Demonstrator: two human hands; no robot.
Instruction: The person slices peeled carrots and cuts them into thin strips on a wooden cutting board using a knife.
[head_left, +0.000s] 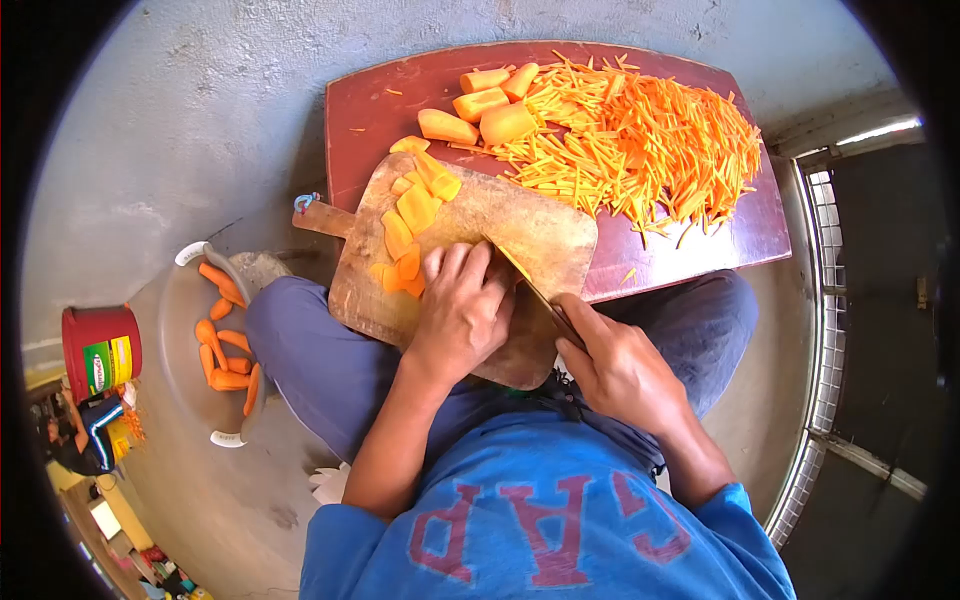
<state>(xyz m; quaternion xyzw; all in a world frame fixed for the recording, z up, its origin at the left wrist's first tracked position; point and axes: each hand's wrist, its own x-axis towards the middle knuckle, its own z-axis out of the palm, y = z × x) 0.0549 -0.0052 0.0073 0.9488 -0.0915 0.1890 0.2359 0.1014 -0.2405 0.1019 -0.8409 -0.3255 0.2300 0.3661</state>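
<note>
My right hand (625,370) grips a knife (528,275) by its handle. The blade slants up and left over the wooden cutting board (560,230), which rests partly on my lap and partly on the table edge. Beside the blade, my left hand (462,315) presses down on the board with its fingers curled. Whatever lies under those fingers is hidden. Flat carrot slices (418,208) are spread on the board's left part, a few of them close to my left fingertips.
A red table (370,120) bears a big heap of carrot strips (660,140) and several peeled carrot chunks (508,122). Left of my knee stands a grey basin (180,330) with whole carrots (228,380). Beyond it are a red bucket (100,345) and another person (90,435).
</note>
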